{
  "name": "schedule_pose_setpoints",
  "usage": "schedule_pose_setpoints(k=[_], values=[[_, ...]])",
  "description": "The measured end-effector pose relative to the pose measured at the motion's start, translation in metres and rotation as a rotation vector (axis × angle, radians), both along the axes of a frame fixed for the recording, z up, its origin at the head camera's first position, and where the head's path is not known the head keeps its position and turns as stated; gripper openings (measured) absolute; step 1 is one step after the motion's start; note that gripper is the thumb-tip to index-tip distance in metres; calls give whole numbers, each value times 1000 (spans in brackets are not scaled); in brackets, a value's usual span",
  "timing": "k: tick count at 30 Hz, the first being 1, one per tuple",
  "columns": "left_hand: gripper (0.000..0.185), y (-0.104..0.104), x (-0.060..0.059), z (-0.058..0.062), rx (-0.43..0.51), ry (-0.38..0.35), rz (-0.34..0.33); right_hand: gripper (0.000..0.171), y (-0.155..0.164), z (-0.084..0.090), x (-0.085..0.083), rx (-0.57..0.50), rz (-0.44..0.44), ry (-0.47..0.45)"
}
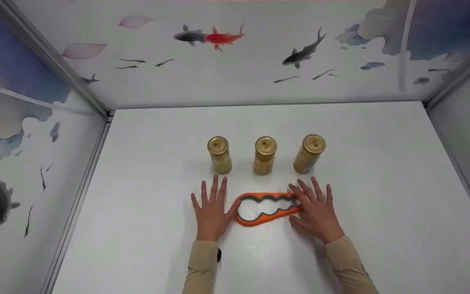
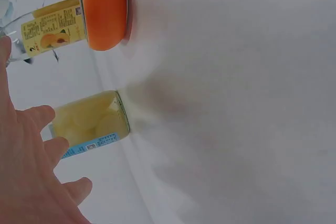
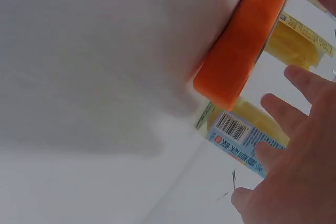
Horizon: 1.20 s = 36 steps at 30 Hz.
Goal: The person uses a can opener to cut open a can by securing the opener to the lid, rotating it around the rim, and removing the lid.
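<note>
- Orange jar opener (image 1: 265,208), with a grey-lined row of scalloped openings, lies flat on the white table (image 1: 382,183) between the two hands, its wide rounded end at 9 o'clock and its narrow end at 3 o'clock.
- Left hand (image 1: 211,210): palm down on the table, fingers straight and spread toward 12 o'clock, holding nothing; the thumb reaches the opener's wide end. Beige sleeve (image 1: 200,265) covers the forearm.
- Left jar (image 1: 220,155), gold-lidded, stands upright at 12 o'clock from the left hand, just beyond the fingertips and apart from them; the left wrist view shows pale fruit pieces inside (image 2: 94,119).
- Middle jar (image 1: 265,155) stands at 12 o'clock from the opener, apart from it.
- Right jar (image 1: 309,153) stands at 12 o'clock from the right hand, apart from it.
- Right hand (image 1: 316,212): flat, palm down, fingers straight and spread, angled toward 11 o'clock, gripping nothing; its index side lies over the opener's narrow end. In the right wrist view the opener (image 3: 247,40) shows just beside the fingers (image 3: 294,114).
</note>
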State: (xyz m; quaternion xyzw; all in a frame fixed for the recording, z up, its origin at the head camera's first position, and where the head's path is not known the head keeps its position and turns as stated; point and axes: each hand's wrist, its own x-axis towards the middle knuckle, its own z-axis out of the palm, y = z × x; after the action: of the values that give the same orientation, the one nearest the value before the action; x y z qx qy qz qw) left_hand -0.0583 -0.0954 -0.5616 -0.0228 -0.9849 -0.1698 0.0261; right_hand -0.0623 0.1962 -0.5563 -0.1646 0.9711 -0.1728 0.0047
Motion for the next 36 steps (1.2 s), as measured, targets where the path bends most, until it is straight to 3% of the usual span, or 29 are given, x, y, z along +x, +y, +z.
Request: schedule_pose_setpoints(k=[5,11,15,19,26,31,36], values=[[80,-2,-14,-6,202,-61,39,78,-12,-4,-4,24,25,-77],[76,-6,-36,-13,468,-29,136,67,-19,-6,-1,90,51,-8],[77,-14,-53,-10,671,-68,198,73,-22,-4,-4,148,64,-4],[80,-20,-70,-5,839,-111,224,65,-26,-4,-10,242,96,25],[92,-22,-95,1,939,-162,235,45,-18,-4,-11,267,160,62],[92,-18,-106,7,1117,-178,289,45,-9,-5,-8,233,150,-18],[90,-13,-111,9,1235,-158,266,41,0,-3,-3,206,120,-51]])
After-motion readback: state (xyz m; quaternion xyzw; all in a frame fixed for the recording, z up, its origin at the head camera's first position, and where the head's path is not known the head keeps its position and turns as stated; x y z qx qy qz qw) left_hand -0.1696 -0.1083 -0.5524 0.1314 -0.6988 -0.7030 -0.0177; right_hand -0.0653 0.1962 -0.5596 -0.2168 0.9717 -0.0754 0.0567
